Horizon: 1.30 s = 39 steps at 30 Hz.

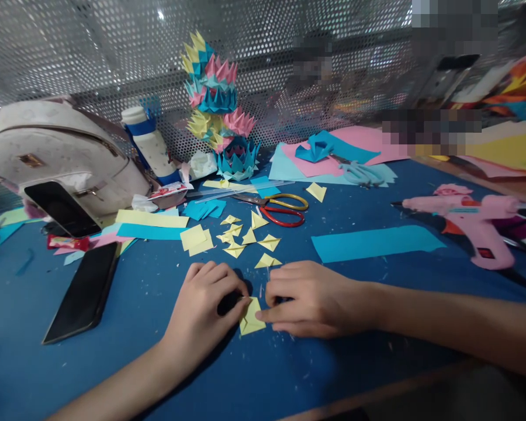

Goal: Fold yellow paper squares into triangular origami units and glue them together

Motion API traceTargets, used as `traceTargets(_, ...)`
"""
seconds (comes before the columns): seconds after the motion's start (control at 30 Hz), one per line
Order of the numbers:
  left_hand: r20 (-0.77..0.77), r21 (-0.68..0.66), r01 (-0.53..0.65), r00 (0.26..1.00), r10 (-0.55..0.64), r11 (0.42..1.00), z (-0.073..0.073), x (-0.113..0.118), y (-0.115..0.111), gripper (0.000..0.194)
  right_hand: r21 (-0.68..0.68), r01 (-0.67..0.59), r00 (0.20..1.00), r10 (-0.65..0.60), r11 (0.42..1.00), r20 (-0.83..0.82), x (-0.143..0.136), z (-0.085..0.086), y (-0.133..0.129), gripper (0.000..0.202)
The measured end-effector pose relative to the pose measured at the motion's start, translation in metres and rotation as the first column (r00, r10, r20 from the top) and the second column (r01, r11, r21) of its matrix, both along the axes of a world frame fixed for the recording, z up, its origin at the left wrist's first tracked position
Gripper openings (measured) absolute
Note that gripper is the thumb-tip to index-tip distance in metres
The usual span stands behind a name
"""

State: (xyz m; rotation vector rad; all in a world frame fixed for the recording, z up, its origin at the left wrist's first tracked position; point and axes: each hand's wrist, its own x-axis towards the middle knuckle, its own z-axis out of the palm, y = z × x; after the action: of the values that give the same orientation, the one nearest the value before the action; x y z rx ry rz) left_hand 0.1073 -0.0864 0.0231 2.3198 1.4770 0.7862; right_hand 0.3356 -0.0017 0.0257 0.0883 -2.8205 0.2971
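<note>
A small yellow paper square (253, 323) with crease lines lies on the blue table between my hands. My left hand (210, 298) pinches its upper left corner between thumb and curled fingers. From the right, my right hand (309, 301) touches the paper's right edge with a fingertip, its other fingers curled in. Several folded yellow paper pieces (269, 242) lie just beyond my hands, beside flat yellow squares (193, 238). Red and yellow-handled scissors (284, 209) rest behind them.
A blue paper strip (377, 242) and a pink glue gun (473, 219) lie right. Two phones (85, 295), a white backpack (52, 152) and a bottle (151, 143) are left. A folded-paper tower (219, 99) stands at the back, near coloured sheets (284, 166).
</note>
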Motion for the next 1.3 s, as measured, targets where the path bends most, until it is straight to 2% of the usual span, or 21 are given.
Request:
traceTargets(0.47,-0.05,0.034,0.023,0.998,-0.022,0.999,-0.003,0.004,0.003,0.014,-0.026,0.002,1.0,-0.001,1.0,0.015,-0.001,-0.001,-0.001,0.033)
traceTargets(0.67,-0.061,0.075,0.036,0.998,-0.032,0.997,-0.002,0.0,0.0,0.005,-0.005,0.007,1.0,-0.007,1.0,0.013,0.0,-0.001,-0.001,0.031)
traceTargets(0.87,-0.093,0.121,0.052,0.995,-0.041,0.991,0.001,0.0,-0.004,0.011,-0.02,0.003,1.0,-0.003,1.0,-0.001,-0.001,0.0,-0.001,0.031)
traceTargets(1.07,-0.15,0.226,0.093,0.987,-0.059,0.97,0.001,0.001,-0.008,0.024,-0.004,0.01,1.0,-0.01,1.0,0.003,0.0,-0.001,-0.001,0.029)
traceTargets(1.3,-0.188,0.267,0.153,0.977,-0.104,0.952,-0.001,-0.002,-0.014,0.022,0.013,0.018,1.0,-0.018,1.0,0.004,-0.001,0.001,-0.002,0.024)
